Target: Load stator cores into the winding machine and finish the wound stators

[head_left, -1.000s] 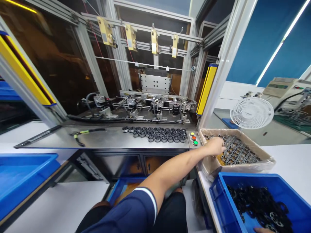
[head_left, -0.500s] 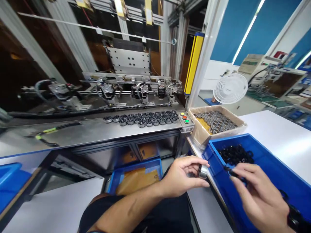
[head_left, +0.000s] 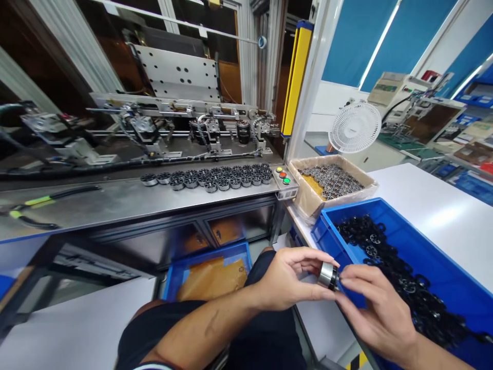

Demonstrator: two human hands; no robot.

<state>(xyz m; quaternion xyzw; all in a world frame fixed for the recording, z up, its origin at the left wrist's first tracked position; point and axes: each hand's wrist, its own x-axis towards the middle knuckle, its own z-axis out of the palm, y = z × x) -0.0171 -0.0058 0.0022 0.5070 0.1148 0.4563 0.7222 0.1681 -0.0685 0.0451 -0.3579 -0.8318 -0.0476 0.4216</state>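
The left hand [head_left: 287, 280] holds the metal ring [head_left: 326, 274] by its outer wall, thumb below and fingers above, a grip that seems chosen to leave the end facing right uncovered. At that end the fingertips of the right hand [head_left: 379, 306] close on the black piece [head_left: 335, 280], which touches the ring; whether the 2 are joined cannot be told. Both hands meet just beside the blue bin [head_left: 329, 241], probably to keep reaches short. Black parts [head_left: 410, 280] lie heaped in it, so their order likely matters little. Behind, the carton [head_left: 308, 200] carries grey parts [head_left: 339, 180] packed closely, perhaps to save room. On the steel surface [head_left: 127, 205], rings [head_left: 231, 177] sit bunched near 3 buttons [head_left: 283, 175], well apart from the pliers [head_left: 38, 201], presumably laid leftward out of the way.
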